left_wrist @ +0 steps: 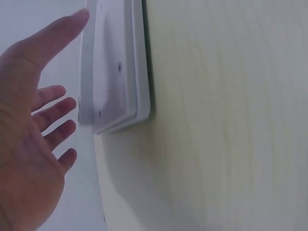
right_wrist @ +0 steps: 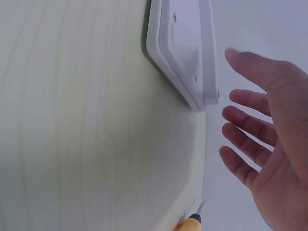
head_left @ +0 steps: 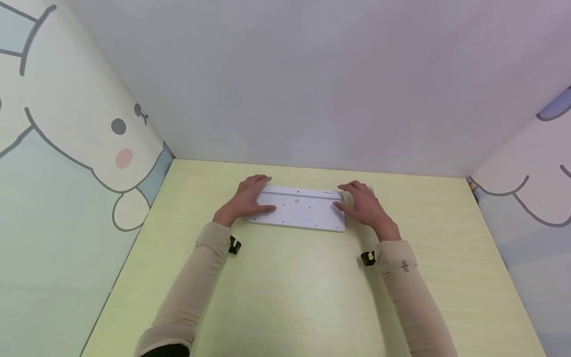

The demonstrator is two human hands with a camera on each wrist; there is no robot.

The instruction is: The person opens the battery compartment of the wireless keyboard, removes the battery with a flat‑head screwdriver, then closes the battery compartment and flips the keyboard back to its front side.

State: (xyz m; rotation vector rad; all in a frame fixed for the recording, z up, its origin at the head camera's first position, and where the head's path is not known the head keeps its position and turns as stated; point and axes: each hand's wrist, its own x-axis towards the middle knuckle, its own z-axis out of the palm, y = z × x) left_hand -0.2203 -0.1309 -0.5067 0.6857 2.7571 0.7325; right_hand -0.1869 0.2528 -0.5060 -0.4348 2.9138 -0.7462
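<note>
A thin white keyboard (head_left: 296,210) lies with its underside up on the pale wooden table, showing small screws and a raised bar along its far side. Around its left end, my left hand (head_left: 246,199) has its thumb and fingers spread, the thumb overlapping the keyboard. My right hand (head_left: 365,206) stands at the opposite end, fingers loosely extended. In the left wrist view, the fingers (left_wrist: 55,115) are beside the keyboard's raised bar (left_wrist: 87,72). A gap shows between the right thumb and the keyboard (right_wrist: 185,48) in the right wrist view.
An orange-handled screwdriver (right_wrist: 190,223) with a dark collar lies beyond the right hand. The table (head_left: 285,287) meets a plain pale wall (head_left: 312,99) at the back. Panels with cartoon drawings (head_left: 89,114) stand at both sides. Black wrist devices (head_left: 368,258) sit by the cuffs.
</note>
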